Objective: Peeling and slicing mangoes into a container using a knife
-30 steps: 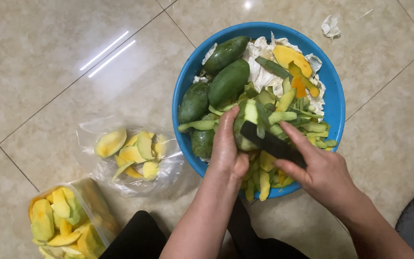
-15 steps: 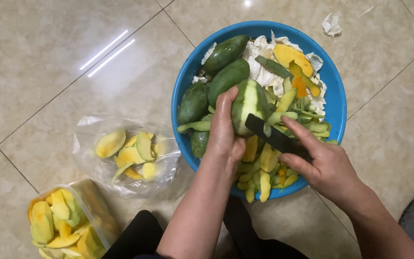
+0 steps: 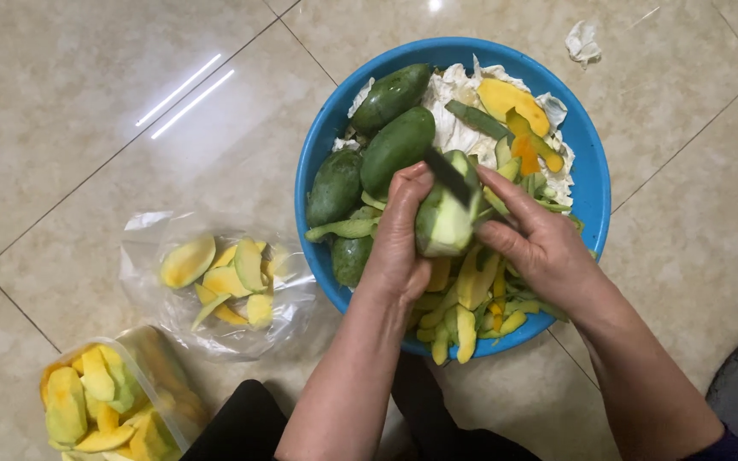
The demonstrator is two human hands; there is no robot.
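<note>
Currently, left hand [image 3: 399, 235]: fingers wrapped around half-peeled mango [image 3: 444, 224] over blue basin [image 3: 595, 183].
Right hand [image 3: 540, 243]: fingers pinching knife [image 3: 448, 175].
Risk: blade near left fingers; slippery flesh could cause a cut.

- Left hand [image 3: 399, 235] gripping a half-peeled green mango [image 3: 443, 224] above a blue basin [image 3: 595, 183] on a tiled floor [image 3: 70, 111].
- Right hand [image 3: 540, 243] pressing a dark knife blade [image 3: 448, 175] against the mango's far end.
- Whole green mangoes [image 3: 396, 147] at the basin's left, peel strips [image 3: 463, 320] heaped at its near edge.
- Left of the basin, cut yellow slices [image 3: 224, 277] on an open clear bag; a fuller bag of slices [image 3: 100, 410] at near left.
</note>
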